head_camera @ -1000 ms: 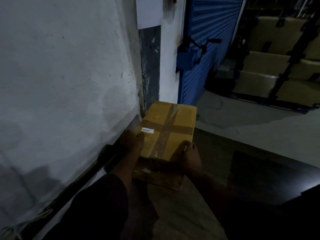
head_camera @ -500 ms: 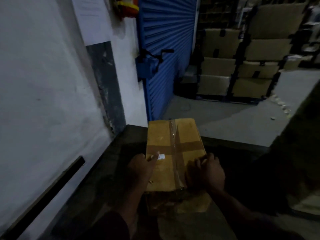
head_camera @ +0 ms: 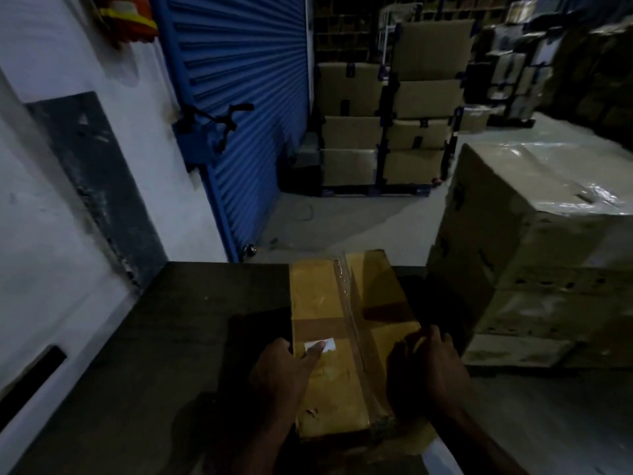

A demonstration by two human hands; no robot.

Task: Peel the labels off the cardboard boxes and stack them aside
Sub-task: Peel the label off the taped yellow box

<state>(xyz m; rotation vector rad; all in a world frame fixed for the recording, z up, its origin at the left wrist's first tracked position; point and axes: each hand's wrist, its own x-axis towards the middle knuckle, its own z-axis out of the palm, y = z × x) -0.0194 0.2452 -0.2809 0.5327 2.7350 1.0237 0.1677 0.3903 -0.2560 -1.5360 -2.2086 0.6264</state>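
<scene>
A tan cardboard box (head_camera: 346, 310), sealed with crossed clear tape, lies on a dark table (head_camera: 178, 337). It rests on top of another cardboard piece (head_camera: 407, 437) that shows below its near edge. A small white label (head_camera: 323, 345) sticks to the box top near its left side. My left hand (head_camera: 286, 375) grips the box's left edge, with the thumb lying on the label. My right hand (head_camera: 428, 368) grips the box's right edge, fingers curled over the top.
A white wall (head_camera: 68, 207) runs along the left, beside a blue roller shutter (head_camera: 239, 108). A tall wrapped stack of cartons (head_camera: 534, 255) stands close on the right. More stacked boxes (head_camera: 387, 132) stand on the far floor.
The view has swung right, away from the wall. The box has come from the wall side toward the table's middle, with both hands still on its edges; my left thumb now covers the label.
</scene>
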